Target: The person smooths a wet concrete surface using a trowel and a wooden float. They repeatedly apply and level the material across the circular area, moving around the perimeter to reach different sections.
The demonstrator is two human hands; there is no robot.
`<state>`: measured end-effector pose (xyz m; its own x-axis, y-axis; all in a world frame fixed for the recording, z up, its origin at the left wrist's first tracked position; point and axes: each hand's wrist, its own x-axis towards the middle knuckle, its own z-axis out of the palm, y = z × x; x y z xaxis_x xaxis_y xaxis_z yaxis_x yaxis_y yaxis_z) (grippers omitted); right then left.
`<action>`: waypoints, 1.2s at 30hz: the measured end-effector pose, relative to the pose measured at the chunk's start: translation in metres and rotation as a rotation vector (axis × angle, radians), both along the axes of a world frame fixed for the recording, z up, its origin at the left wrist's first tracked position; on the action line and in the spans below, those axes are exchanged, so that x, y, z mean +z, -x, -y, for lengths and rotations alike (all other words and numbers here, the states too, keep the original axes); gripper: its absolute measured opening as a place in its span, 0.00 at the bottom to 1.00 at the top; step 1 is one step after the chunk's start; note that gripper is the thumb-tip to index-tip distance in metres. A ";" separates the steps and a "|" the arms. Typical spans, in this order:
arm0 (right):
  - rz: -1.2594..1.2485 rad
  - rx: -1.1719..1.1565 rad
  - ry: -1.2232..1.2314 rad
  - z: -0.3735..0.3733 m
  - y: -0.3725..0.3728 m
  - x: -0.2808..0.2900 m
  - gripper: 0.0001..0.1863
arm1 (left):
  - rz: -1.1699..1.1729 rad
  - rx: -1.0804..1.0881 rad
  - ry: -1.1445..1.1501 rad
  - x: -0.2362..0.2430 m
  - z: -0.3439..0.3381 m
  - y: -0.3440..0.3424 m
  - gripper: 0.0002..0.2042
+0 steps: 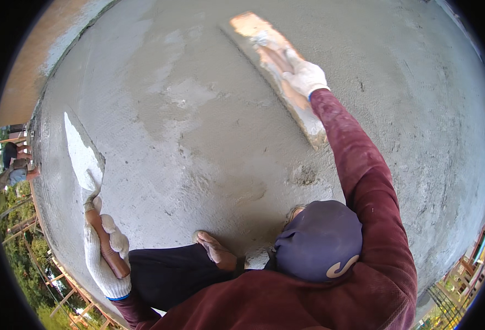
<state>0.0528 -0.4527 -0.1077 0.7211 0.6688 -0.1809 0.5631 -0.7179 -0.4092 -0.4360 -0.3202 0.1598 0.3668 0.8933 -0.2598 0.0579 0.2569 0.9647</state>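
My right hand (306,77), in a white glove, grips the handle of a long wooden float (303,110). The float lies slantwise on wet grey concrete (198,88), its wooden face smeared with cement. Lower left, my left hand (107,258) wears a white knitted glove and is closed around the brown handle of a pointed trowel (83,157). That trowel's blade points away from me, coated with pale wet cement. My arms are in dark red sleeves; the right one reaches far forward, while the left stays near my knee.
My bare foot (216,250) stands on the concrete near a rough lump (304,175). A brown wall (36,60) borders the slab at the upper left. Past the left edge are another person (18,162), wooden poles (20,226) and greenery.
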 end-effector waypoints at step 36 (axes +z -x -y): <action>0.282 -0.446 0.252 0.243 -0.054 -0.043 0.42 | 0.198 -0.244 0.174 -0.027 -0.023 0.033 0.34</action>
